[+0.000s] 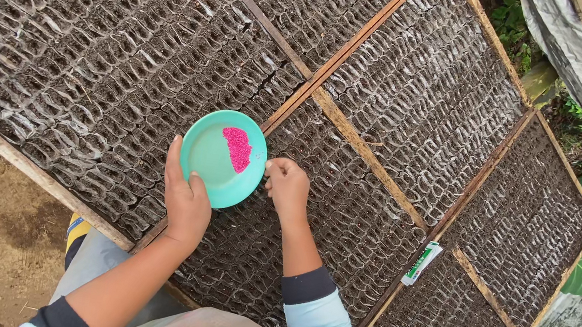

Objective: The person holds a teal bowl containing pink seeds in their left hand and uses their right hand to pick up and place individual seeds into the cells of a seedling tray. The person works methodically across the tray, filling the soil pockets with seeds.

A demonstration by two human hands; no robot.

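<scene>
Your left hand [186, 198] grips the teal plate [211, 164] by its rim, keeping the pink seeds [237, 148] level and close. Your right hand [288, 186], fingers pinched together, hovers beside it over the soil-filled seedling bags [344, 216].

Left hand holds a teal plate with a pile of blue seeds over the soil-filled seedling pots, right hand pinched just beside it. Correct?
Not quite: the seeds are bright pink, not blue, as the head view shows. The rest stands: the left hand holds the teal plate over the soil-filled seedling pots, and the right hand is pinched just beside it.
</scene>
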